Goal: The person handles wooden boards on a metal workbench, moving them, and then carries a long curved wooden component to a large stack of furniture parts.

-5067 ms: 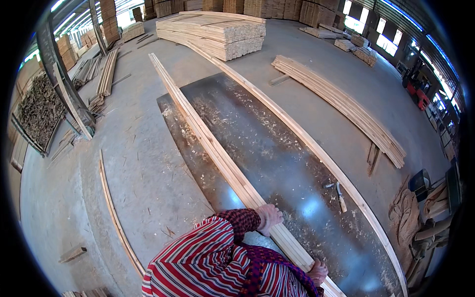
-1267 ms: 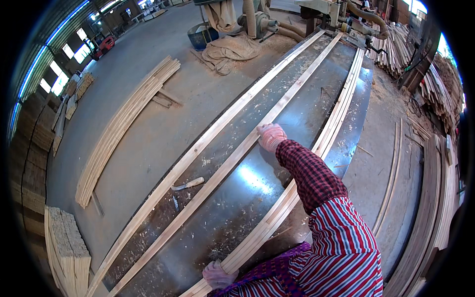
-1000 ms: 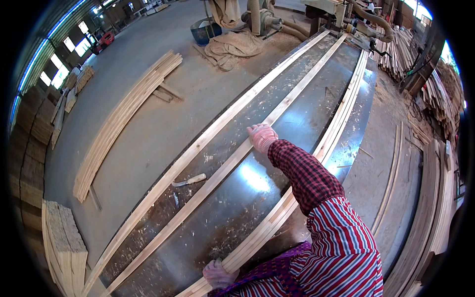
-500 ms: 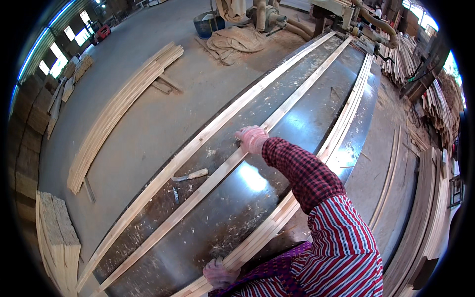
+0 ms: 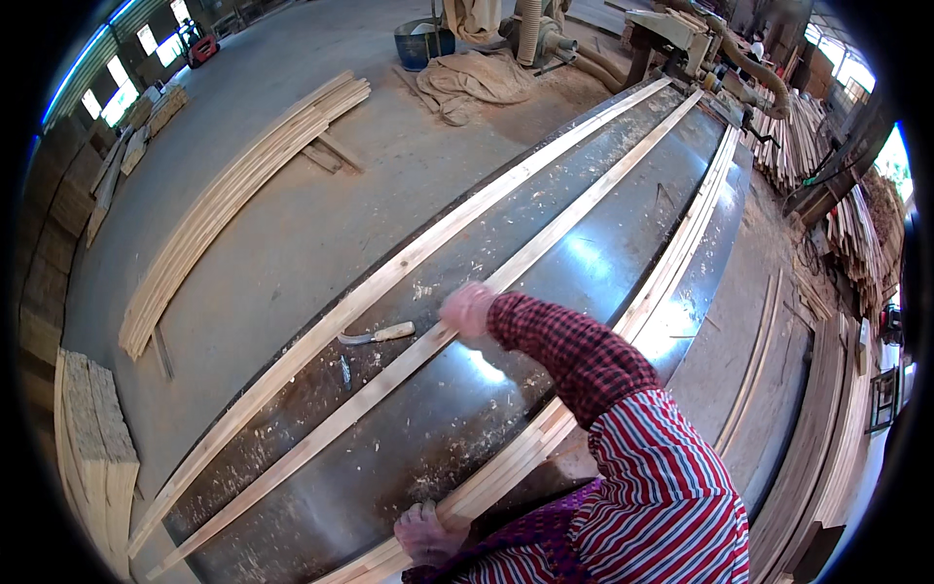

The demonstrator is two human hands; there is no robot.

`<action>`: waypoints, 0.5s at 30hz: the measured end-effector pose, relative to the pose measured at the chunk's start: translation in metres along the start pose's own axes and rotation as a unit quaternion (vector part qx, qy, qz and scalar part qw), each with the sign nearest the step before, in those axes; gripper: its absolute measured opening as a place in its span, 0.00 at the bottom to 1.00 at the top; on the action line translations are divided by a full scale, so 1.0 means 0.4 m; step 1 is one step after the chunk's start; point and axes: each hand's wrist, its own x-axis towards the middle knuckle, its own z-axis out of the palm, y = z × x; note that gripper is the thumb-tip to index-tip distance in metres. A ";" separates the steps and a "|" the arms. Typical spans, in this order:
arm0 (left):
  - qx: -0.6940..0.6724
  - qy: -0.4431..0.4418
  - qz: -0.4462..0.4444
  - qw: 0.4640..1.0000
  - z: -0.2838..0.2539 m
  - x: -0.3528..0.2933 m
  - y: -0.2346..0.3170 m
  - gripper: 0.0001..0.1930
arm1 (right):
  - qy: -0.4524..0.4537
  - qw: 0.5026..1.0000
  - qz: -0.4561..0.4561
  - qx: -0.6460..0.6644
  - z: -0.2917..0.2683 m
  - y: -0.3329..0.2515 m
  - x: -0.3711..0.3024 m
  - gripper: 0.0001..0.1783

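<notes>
Three runs of pale wood lie lengthwise on a long dark metal table (image 5: 574,282). My right hand (image 5: 467,310), a little blurred and in a pale glove, is closed over the middle wooden strip (image 5: 384,382). At the near edge, my left hand (image 5: 428,535) has its fingers wrapped on the bundle of wooden strips (image 5: 520,453). Along the far-left edge runs a separate wooden strip (image 5: 379,282), untouched. Between it and the middle strip lies a hooked knife (image 5: 381,334) with a wooden handle, beside a small bluish object (image 5: 345,372) I cannot make out.
A woodworking machine with hoses (image 5: 696,49) stands at the table's far end. A stack of strips (image 5: 238,200) lies on the floor to the left, near a block of stacked boards (image 5: 97,428). A blue tub (image 5: 425,46) stands beyond. Long boards (image 5: 812,438) line the right.
My right hand has moved back toward me along the middle strip, closer to the hooked knife. My left hand stays on the bundle. The view has shifted slightly.
</notes>
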 end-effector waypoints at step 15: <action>0.082 -0.169 -0.069 0.980 -0.015 0.021 0.013 0.47 | -0.030 0.973 -0.207 0.095 0.183 -0.460 -0.176 0.13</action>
